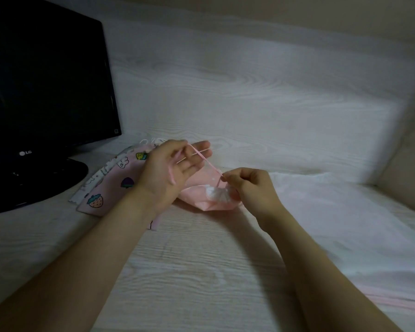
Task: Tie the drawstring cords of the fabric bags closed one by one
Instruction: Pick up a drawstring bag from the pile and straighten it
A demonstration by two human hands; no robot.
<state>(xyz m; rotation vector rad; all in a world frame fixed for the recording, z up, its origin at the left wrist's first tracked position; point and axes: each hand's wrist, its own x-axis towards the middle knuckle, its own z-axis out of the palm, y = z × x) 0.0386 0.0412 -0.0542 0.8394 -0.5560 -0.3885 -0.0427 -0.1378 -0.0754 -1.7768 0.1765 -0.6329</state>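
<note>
- We show the left hand (175,164) raised over the desk (201,259), fingers largely straight and spread. The pink cord (203,159) lies across them, and one strand hangs down past the wrist. We cannot tell whether the thumb pins it.
- The right hand (249,188) has its fingers curled and pinches the cord just above the bag's mouth. The cord runs taut between the two hands.
- The pink bag (194,195) rests on the desk beneath and between the hands. Its mouth faces the right hand, and the white lining shows there, bunched but not fully drawn shut.
- We see no finished knot on this cord. We judge the step in hand to be forming the first loop, so this bag's tie is begun but not done.
- A stack of printed bags (110,185) lies just left of the pink bag, partly under the left forearm. White cords (151,141) show at its far end, and we cannot tell whether they are tied.
- We therefore judge that the pink bag remains to be knotted, and perhaps the stack too.
- A dark monitor (46,80) stands at far left. A pale sheet (345,212) lies at right.
</note>
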